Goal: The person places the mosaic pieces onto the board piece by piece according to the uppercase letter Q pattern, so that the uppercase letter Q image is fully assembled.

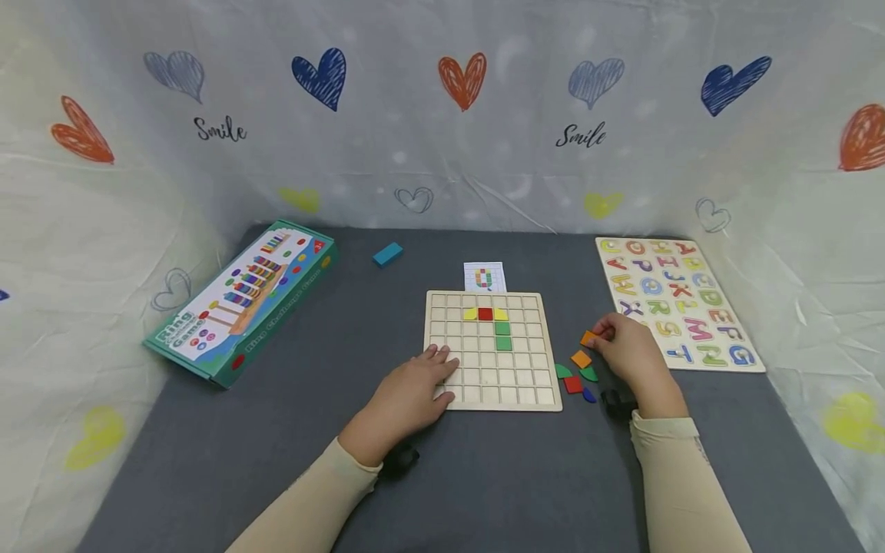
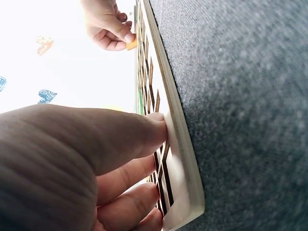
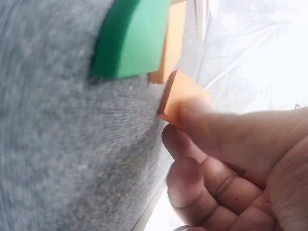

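Right fingers (image 3: pixel 178 142) pinch tile (image 3: pixel 186 90); left fingers (image 2: pixel 130 204) touch board (image 1: pixel 488 365).

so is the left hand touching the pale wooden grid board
Touching. In the left wrist view, the left hand rests its thumb on the pale wooden grid board.

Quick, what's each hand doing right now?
Left hand: open, resting on the wooden grid board.
Right hand: closed, pinching an orange piece.
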